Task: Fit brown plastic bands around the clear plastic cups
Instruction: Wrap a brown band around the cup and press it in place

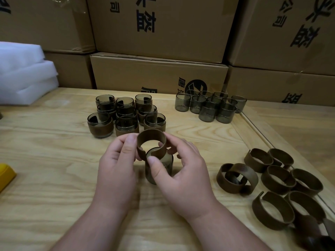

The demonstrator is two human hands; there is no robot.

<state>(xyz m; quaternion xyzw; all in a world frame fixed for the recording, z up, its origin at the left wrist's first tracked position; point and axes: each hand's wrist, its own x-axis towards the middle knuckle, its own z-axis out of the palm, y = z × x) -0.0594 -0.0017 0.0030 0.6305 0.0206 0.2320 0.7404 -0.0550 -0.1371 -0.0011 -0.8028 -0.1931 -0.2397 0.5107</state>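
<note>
A smoky clear cup (159, 171) stands on the wooden table (54, 160) in front of me. Tilted over its rim is a split brown band (151, 140), held from both sides. My left hand (116, 165) pinches the band's left edge. My right hand (183, 169) grips the band's right side, with its thumb pressed on the cup's rim and upper wall. Several cups with bands on them (125, 115) are grouped behind. At the back right stand several bare cups (210, 105). Loose brown bands (275, 182) lie at the right.
Stacked cardboard boxes (159, 73) wall off the table's back edge. White foam sheets (23, 73) lie at the left rear. A yellow object (5, 174) pokes in at the left edge. A raised wooden strip (253, 127) runs along the right side.
</note>
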